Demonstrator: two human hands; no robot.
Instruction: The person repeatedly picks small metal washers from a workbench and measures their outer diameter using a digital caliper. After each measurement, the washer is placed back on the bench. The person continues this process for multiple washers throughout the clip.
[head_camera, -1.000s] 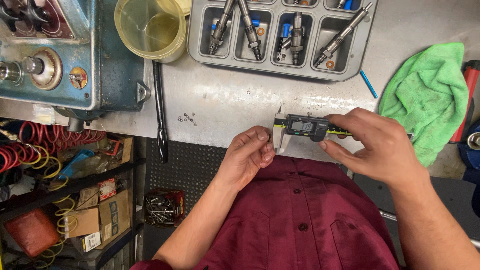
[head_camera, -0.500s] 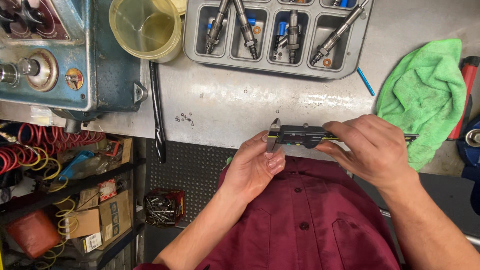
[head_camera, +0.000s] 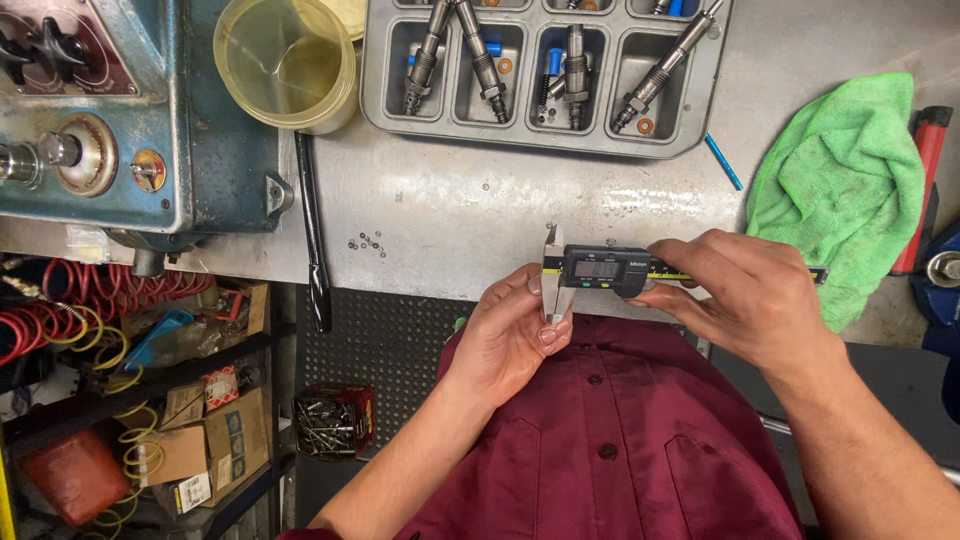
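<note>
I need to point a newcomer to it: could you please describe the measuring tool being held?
At the near edge of the grey metal bench, between both hands, is the digital caliper. Unlike the parts in the tray, it has a dark display block and steel jaws.

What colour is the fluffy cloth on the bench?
The cloth is bright green, shown best in the head view.

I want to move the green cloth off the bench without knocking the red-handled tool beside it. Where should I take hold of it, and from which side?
Pinch the bunched fold near the middle-left of the green cloth and come from above and the left. It lies crumpled, so the raised folds probably give an easy pinch, and the red-handled tool lies along its right edge, partly under it.
</note>
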